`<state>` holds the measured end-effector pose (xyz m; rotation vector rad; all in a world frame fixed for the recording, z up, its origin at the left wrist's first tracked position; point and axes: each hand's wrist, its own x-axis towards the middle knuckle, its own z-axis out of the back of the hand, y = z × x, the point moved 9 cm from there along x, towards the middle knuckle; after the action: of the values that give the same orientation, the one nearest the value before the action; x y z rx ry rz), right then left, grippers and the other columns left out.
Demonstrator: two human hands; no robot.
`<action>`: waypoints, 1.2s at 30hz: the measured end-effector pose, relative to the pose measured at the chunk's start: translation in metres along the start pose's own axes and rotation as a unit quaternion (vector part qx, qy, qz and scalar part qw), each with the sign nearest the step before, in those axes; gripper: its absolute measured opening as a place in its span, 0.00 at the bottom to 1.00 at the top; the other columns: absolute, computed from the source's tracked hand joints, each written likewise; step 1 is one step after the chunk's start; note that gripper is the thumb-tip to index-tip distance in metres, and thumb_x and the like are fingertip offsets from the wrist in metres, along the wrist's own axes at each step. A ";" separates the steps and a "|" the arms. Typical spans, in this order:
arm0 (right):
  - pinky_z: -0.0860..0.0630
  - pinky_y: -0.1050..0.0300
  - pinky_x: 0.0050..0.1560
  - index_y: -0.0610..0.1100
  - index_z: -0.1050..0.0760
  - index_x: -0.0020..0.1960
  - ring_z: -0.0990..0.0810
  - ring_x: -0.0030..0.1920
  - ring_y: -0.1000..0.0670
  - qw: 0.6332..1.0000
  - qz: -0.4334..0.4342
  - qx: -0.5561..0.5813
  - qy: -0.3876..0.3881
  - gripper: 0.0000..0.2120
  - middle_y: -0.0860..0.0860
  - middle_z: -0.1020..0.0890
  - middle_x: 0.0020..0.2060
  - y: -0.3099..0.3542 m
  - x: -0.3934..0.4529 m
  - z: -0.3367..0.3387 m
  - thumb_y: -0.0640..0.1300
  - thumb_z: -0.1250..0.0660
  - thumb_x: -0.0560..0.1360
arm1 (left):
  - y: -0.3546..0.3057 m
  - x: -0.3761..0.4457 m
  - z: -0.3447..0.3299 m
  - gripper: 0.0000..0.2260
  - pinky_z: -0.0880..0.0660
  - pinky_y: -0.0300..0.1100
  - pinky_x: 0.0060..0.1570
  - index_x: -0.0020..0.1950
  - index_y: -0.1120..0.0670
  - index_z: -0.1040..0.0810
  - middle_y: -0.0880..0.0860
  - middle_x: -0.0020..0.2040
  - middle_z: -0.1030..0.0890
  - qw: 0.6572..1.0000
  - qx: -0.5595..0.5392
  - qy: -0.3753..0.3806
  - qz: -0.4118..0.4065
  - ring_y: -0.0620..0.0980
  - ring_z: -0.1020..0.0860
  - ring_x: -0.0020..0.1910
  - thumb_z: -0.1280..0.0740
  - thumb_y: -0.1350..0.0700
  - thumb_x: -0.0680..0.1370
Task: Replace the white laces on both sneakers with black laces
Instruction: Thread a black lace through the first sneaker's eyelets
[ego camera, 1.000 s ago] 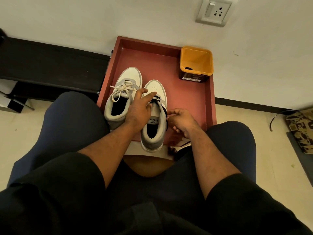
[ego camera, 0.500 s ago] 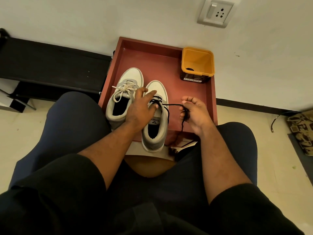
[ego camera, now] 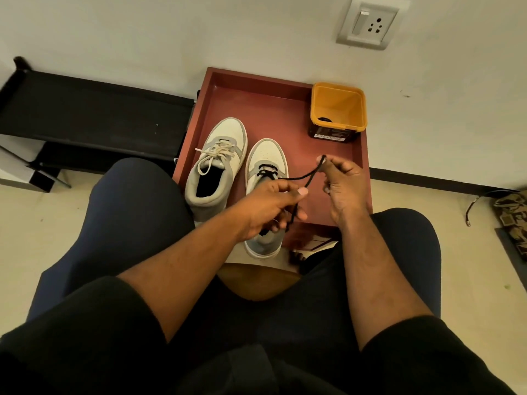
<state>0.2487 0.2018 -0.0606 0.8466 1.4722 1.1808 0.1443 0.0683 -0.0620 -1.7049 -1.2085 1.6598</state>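
Observation:
Two white-and-grey sneakers stand side by side on a red tray (ego camera: 299, 155). The left sneaker (ego camera: 219, 163) still carries a white lace (ego camera: 212, 155). The right sneaker (ego camera: 266, 161) has a black lace (ego camera: 309, 178) threaded through its lowest eyelets. My left hand (ego camera: 268, 209) hovers over the right sneaker's opening and pinches the black lace, whose loose part hangs below the fingers. My right hand (ego camera: 345, 186) is raised beside it and pinches the same lace near its tip, so the lace spans between both hands.
A yellow square tub (ego camera: 338, 109) stands in the tray's far right corner against the wall. A black low rack (ego camera: 94, 115) lies to the left. My knees flank the tray's near end. A cable (ego camera: 482, 201) and patterned fabric lie on the floor at right.
My left hand has lifted off the right sneaker and taken hold of the black lace. My right hand has risen, pulling the lace up and to the right.

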 end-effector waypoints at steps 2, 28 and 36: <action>0.26 0.61 0.45 0.43 0.18 0.55 0.22 0.44 0.55 0.992 0.011 -0.105 -0.068 0.13 0.51 0.18 0.47 0.003 0.004 0.019 0.39 0.26 0.71 | -0.007 -0.007 0.022 0.11 0.37 0.35 0.21 0.55 0.63 0.22 0.53 0.33 0.20 0.995 0.069 -0.063 -0.027 0.45 0.33 0.22 0.34 0.55 0.80; 0.18 0.56 0.43 0.52 0.24 0.65 0.18 0.39 0.56 0.953 0.091 -0.284 -0.054 0.19 0.51 0.21 0.61 0.029 0.002 0.026 0.42 0.29 0.75 | -0.038 -0.039 0.089 0.06 0.35 0.29 0.22 0.47 0.59 0.18 0.51 0.31 0.24 0.967 0.157 -0.187 -0.077 0.38 0.33 0.20 0.32 0.57 0.78; 0.27 0.70 0.44 0.46 0.17 0.54 0.21 0.41 0.66 0.913 0.173 -0.273 0.250 0.11 0.62 0.19 0.41 0.007 -0.047 -0.080 0.37 0.28 0.73 | -0.033 -0.028 0.075 0.05 0.32 0.29 0.25 0.46 0.61 0.17 0.52 0.31 0.22 0.967 0.165 -0.169 -0.098 0.39 0.29 0.23 0.29 0.59 0.76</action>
<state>0.1812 0.1407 -0.0408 0.4305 1.2888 2.0743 0.0668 0.0435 -0.0312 -1.0980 -1.1228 1.9482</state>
